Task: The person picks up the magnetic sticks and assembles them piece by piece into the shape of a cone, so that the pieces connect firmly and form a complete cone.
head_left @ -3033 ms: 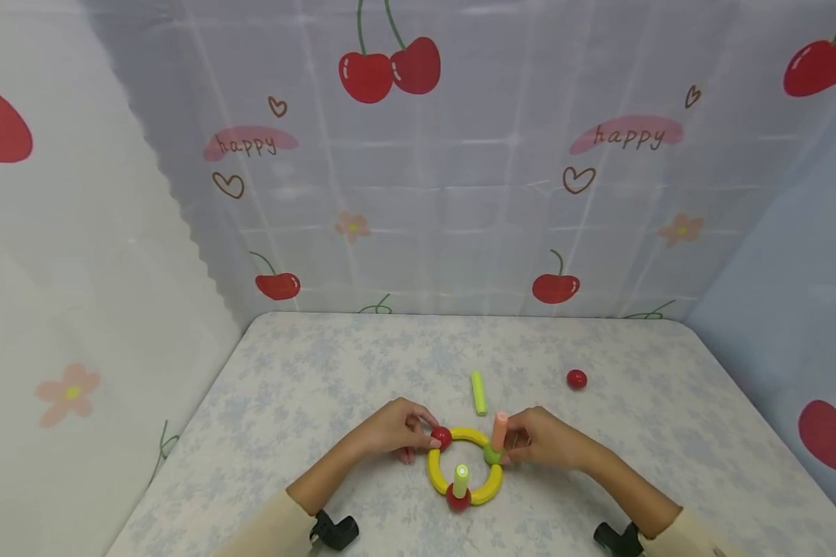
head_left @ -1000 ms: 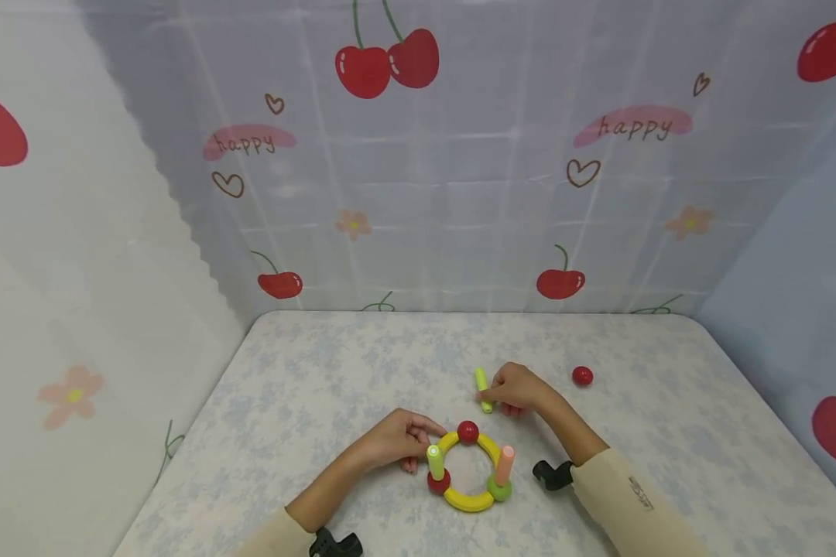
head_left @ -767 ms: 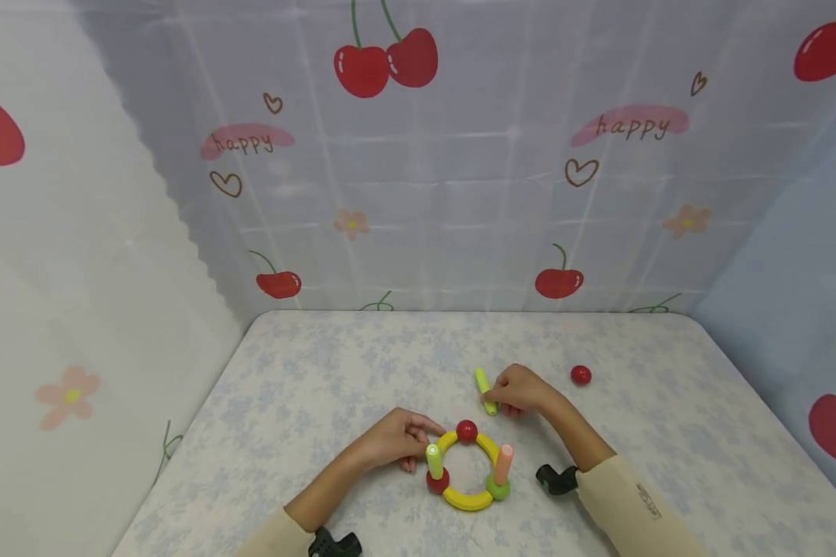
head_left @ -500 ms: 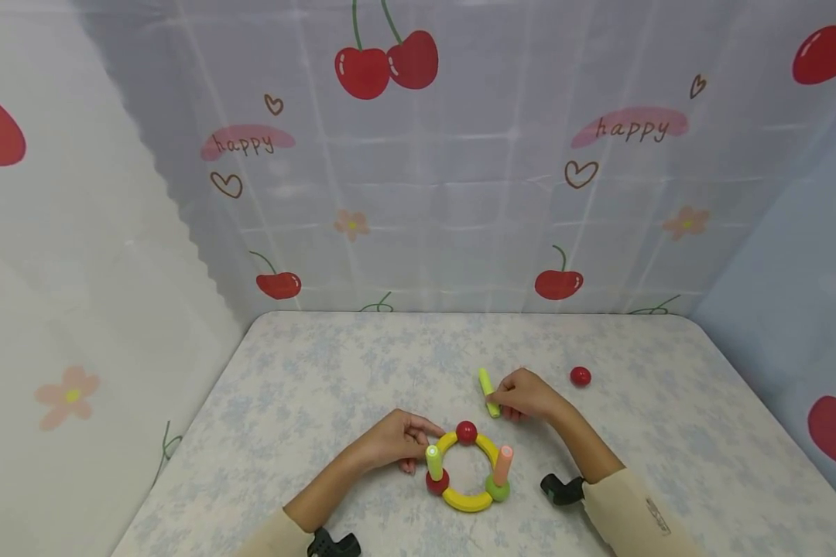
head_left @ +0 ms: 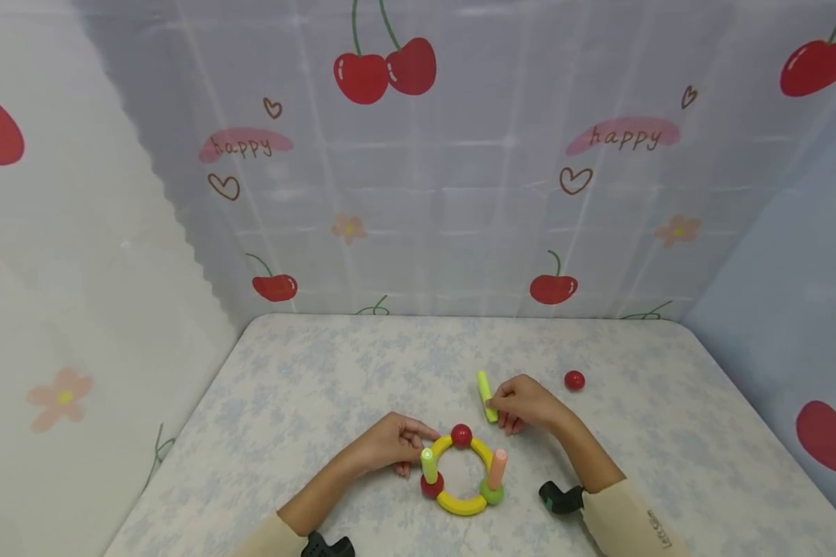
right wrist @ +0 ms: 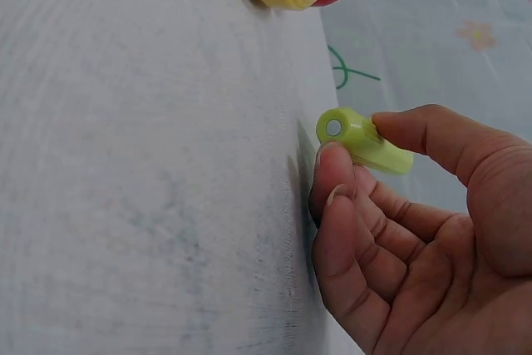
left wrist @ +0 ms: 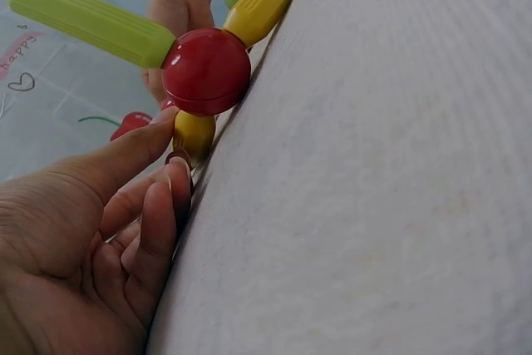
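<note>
A ring of yellow curved magnetic rods (head_left: 462, 505) joined by balls lies on the table in the head view. A yellow-green rod (head_left: 428, 466) stands on its left red ball (head_left: 432, 486), a peach rod (head_left: 498, 469) on its green ball (head_left: 491, 493); another red ball (head_left: 461, 435) sits at the back. My left hand (head_left: 388, 445) pinches the ring's left curved rod (left wrist: 195, 135) between thumb and fingers. Behind the ring, my right hand (head_left: 532, 404) pinches a loose yellow-green magnetic rod (head_left: 484, 384); a silver disc shows in its end (right wrist: 332, 127) in the right wrist view.
A single red ball (head_left: 574, 380) lies on the table beyond my right hand. The pale patterned table (head_left: 334, 356) ends at a curtain (head_left: 418, 193) with cherry prints. Each forearm wears a black wrist camera (head_left: 560, 497).
The ring has turned, bringing a red ball to the back. My right hand has let go of it and taken hold of the loose yellow-green rod, shifting it slightly towards the ring.
</note>
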Tool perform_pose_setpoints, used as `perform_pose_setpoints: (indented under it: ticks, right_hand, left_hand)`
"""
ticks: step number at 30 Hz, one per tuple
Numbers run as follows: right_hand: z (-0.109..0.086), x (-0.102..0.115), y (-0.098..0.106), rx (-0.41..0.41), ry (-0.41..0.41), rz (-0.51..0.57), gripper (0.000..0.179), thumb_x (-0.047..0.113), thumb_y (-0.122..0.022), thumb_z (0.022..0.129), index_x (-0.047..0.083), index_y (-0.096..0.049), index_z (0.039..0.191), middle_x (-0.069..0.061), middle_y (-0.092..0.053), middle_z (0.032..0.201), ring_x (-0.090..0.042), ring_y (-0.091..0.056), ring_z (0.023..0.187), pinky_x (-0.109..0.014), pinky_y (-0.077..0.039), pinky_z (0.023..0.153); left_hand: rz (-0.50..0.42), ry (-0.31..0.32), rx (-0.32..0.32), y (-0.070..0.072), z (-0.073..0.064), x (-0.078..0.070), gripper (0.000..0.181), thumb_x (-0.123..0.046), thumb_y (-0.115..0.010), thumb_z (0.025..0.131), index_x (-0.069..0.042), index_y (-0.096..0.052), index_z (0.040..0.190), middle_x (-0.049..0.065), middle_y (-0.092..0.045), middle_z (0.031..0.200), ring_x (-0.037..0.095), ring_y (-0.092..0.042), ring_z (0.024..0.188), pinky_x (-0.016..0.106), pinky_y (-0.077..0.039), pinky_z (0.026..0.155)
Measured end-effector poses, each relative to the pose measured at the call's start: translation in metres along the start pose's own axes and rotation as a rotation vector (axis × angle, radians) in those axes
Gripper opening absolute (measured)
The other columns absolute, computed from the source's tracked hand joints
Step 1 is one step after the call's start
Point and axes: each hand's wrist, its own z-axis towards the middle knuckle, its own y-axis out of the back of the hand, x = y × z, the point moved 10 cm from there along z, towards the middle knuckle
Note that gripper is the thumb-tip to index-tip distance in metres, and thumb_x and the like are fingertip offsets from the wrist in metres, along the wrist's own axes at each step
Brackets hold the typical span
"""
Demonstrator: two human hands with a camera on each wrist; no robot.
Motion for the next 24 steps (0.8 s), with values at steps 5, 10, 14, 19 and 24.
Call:
perform_pose_setpoints:
  ticks: [5,10,14,19,24]
  right_hand:
    - [-0.002,0.009,0.0,0.034,0.055,0.01,0.023,0.02,-0.071,0.096,0.0,-0.068,0.084,-0.009,-0.069,0.069,-0.02,-0.067,0.058,-0.031,-0.058,0.056]
    - [-0.006,0.021,-0.003,0.086,0.122,0.025,0.023,0.021,-0.071,0.096,0.0,-0.068,0.088,-0.012,-0.072,0.076,-0.025,-0.07,0.064,-0.033,-0.059,0.058]
    - [-0.008,0.029,-0.006,0.117,0.17,0.033,0.023,0.022,-0.071,0.096,0.0,-0.067,0.089,-0.015,-0.074,0.08,-0.031,-0.07,0.066,-0.036,-0.059,0.06]
    - [-0.011,0.042,-0.013,0.175,0.276,0.016,0.017,0.021,-0.073,0.096,0.005,-0.071,0.092,-0.019,-0.074,0.086,-0.036,-0.07,0.071,-0.04,-0.06,0.061]
    - [-0.016,0.056,-0.019,0.225,0.41,0.007,0.011,0.019,-0.074,0.095,0.008,-0.075,0.094,-0.023,-0.073,0.087,-0.041,-0.068,0.07,-0.046,-0.06,0.061]
  left_hand:
    - [-0.005,-0.007,0.005,-0.001,0.001,-0.002,0.028,-0.005,-0.074,0.092,-0.008,-0.075,0.119,0.004,-0.07,0.076,0.011,-0.058,0.047,0.021,-0.051,0.046]
    - [-0.003,-0.004,0.007,-0.001,0.001,-0.002,0.029,-0.004,-0.074,0.091,-0.008,-0.074,0.12,0.004,-0.071,0.077,0.01,-0.058,0.046,0.021,-0.052,0.046]
    - [-0.007,0.009,0.005,-0.002,0.0,-0.001,0.029,-0.004,-0.074,0.092,-0.007,-0.074,0.12,0.004,-0.071,0.077,0.01,-0.058,0.047,0.02,-0.051,0.046]
    - [-0.011,0.009,-0.005,-0.002,-0.001,-0.003,0.027,-0.004,-0.074,0.092,-0.007,-0.075,0.119,0.005,-0.071,0.077,0.011,-0.058,0.047,0.021,-0.05,0.046]
    - [-0.026,0.006,-0.002,-0.002,-0.003,-0.004,0.028,-0.004,-0.074,0.092,-0.007,-0.074,0.12,0.005,-0.07,0.077,0.011,-0.057,0.046,0.021,-0.05,0.045]
